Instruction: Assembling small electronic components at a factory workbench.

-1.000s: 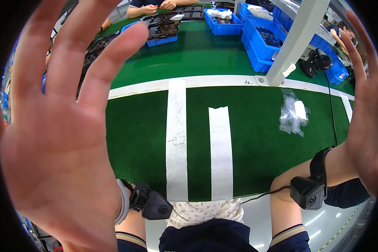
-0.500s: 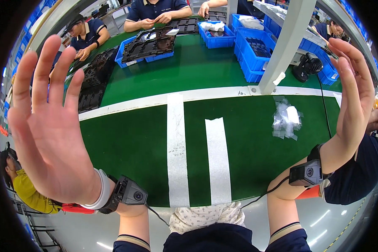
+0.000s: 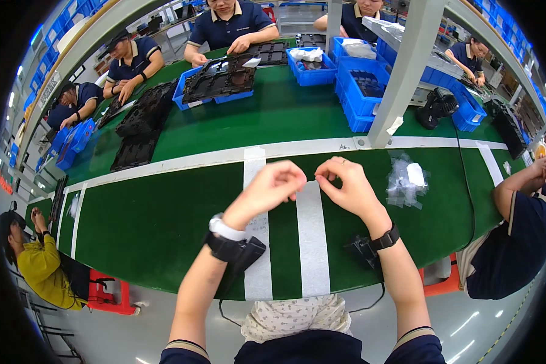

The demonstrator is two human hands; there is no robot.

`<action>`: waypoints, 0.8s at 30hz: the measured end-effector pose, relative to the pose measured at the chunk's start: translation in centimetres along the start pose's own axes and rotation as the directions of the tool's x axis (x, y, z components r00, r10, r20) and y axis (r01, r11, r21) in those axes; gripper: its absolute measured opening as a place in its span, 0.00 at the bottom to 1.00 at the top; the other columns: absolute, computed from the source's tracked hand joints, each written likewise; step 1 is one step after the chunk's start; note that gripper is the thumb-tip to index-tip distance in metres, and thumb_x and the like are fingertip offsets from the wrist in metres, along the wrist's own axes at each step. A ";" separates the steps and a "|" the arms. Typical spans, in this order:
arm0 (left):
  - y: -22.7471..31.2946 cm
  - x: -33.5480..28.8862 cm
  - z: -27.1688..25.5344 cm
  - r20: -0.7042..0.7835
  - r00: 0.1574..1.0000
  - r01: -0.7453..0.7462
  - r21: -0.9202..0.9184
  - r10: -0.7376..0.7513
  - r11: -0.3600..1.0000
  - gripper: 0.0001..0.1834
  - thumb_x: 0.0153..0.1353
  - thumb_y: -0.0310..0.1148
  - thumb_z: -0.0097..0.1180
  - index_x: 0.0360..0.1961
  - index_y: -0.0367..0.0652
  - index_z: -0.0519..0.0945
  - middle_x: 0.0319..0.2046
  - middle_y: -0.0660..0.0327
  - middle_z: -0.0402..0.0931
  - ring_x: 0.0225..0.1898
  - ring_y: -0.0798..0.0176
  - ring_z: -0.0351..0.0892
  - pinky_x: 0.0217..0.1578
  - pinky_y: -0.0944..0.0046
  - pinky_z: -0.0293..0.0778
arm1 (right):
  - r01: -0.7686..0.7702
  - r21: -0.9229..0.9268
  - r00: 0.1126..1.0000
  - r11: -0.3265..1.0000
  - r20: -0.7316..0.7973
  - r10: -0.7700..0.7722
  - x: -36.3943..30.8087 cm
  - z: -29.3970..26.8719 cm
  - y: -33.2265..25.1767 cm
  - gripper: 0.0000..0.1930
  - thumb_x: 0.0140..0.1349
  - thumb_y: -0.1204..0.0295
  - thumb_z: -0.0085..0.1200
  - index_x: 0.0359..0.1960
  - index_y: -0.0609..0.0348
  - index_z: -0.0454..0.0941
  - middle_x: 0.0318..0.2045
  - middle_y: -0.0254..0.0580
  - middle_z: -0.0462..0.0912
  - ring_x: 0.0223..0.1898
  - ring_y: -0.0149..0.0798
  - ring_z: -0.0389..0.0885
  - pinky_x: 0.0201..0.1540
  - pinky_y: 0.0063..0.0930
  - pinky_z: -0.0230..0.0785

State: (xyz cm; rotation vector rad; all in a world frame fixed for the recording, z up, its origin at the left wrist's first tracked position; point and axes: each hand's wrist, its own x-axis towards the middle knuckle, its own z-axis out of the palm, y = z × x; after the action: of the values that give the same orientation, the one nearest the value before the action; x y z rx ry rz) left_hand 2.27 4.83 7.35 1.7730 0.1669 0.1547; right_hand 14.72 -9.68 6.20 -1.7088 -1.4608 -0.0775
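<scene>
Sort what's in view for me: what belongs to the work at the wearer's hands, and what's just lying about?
Likely in play (no held item can be made out):
shorter white strip, top end showing between left hand and right hand
longer white strip, partly covered by the left hand

Apparently just lying about:
clear tape patch
black fan
blue bins

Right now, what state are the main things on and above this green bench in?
Left hand: above the bench, fingers curled, nothing visibly held
Right hand: above the bench, fingers curled, nothing visibly held
Long white strip: flat, partly hidden
Short white strip: flat
Clear tape patch: overlapping pieces, flat
Black desk fan: upright; whether running, unclear
Stacked blue bins: open-topped, upper one loaded
</scene>
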 end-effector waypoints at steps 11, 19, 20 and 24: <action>-4.0 0.1 1.1 0.136 0.987 0.097 -0.092 -0.084 0.991 0.08 0.54 0.32 0.51 0.28 0.36 0.72 0.21 0.65 0.71 0.21 0.75 0.69 0.22 0.76 0.66 | 0.005 0.077 0.993 0.997 0.114 -0.014 -0.8 1.9 0.3 0.04 0.43 0.79 0.52 0.23 0.61 0.73 0.19 0.39 0.73 0.25 0.38 0.72 0.31 0.26 0.65; -4.4 0.0 1.3 0.126 0.990 0.080 -0.119 -0.064 0.990 0.07 0.53 0.29 0.52 0.28 0.35 0.72 0.22 0.65 0.71 0.20 0.75 0.69 0.22 0.77 0.67 | 0.009 0.046 0.987 0.999 0.161 -0.016 -1.0 1.9 0.0 0.04 0.43 0.77 0.51 0.24 0.61 0.72 0.20 0.40 0.72 0.26 0.40 0.71 0.30 0.29 0.65; -4.5 0.0 1.2 0.122 0.991 0.072 -0.112 -0.058 0.991 0.07 0.53 0.29 0.52 0.28 0.35 0.72 0.22 0.65 0.71 0.20 0.75 0.69 0.22 0.76 0.67 | 0.010 0.049 0.987 0.999 0.159 -0.018 -1.0 2.0 0.0 0.04 0.43 0.77 0.51 0.24 0.61 0.72 0.20 0.40 0.72 0.26 0.40 0.71 0.30 0.29 0.65; -4.9 0.1 1.2 0.117 0.992 0.062 -0.116 -0.049 0.991 0.07 0.53 0.29 0.52 0.28 0.35 0.72 0.22 0.65 0.71 0.20 0.75 0.70 0.22 0.76 0.68 | -0.041 0.078 0.983 0.996 0.181 0.026 -0.9 2.1 -0.2 0.04 0.44 0.77 0.51 0.23 0.61 0.72 0.19 0.40 0.72 0.25 0.40 0.71 0.29 0.29 0.65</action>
State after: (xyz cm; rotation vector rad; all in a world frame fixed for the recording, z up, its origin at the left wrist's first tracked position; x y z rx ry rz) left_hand 2.49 4.68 2.31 1.6513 0.1224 0.0226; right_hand 13.36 -9.06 4.51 -1.7086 -1.5443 0.1569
